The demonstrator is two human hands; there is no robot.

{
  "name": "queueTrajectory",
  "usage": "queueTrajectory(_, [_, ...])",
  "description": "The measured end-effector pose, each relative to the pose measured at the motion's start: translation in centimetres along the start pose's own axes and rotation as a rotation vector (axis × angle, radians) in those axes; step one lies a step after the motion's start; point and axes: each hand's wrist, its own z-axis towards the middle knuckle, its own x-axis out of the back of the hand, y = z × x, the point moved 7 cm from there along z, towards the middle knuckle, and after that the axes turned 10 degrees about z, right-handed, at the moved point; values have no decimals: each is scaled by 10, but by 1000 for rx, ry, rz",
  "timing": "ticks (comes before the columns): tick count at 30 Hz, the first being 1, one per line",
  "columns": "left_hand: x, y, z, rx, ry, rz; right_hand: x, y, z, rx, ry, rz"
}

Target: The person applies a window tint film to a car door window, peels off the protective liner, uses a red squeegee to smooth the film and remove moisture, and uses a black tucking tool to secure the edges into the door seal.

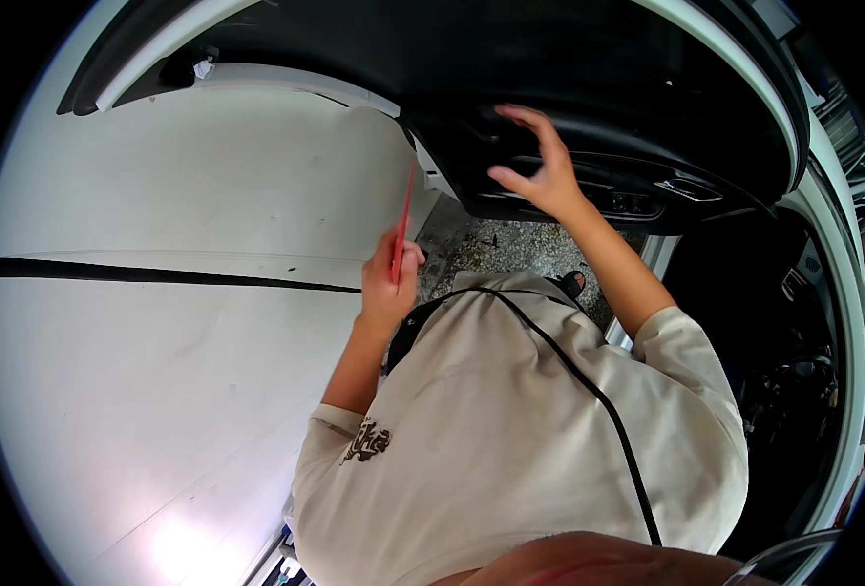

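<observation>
My left hand (pixel 390 275) is closed around a thin red strip-like tool (pixel 405 220), which points up toward the edge of a car door. What the tool is exactly, I cannot tell. My right hand (pixel 546 168) is raised with thumb and fingers spread, holding nothing. It is in front of the black inner door panel (pixel 593 135); contact with the panel is not clear. To the right of that hand, the panel carries window switches (pixel 631 203) and an inside door handle (pixel 689 190). The pale door end (pixel 432 170) is close to the tool's tip.
On the left is a large off-white wall or panel (pixel 146 183) crossed by a black strip (pixel 168 275). Rough speckled ground (pixel 505 245) shows below the door. The dark car interior (pixel 740 286) opens on the right. A black cord (pixel 608 403) lies across my shirt.
</observation>
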Motion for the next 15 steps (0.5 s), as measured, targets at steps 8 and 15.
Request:
queueTrajectory(8, [53,77,75,-152,-82,836,-30,56,15,152,17,269])
queueTrajectory(15, [41,142,138,-578,-122,1460,68,68,-35,160,-27,258])
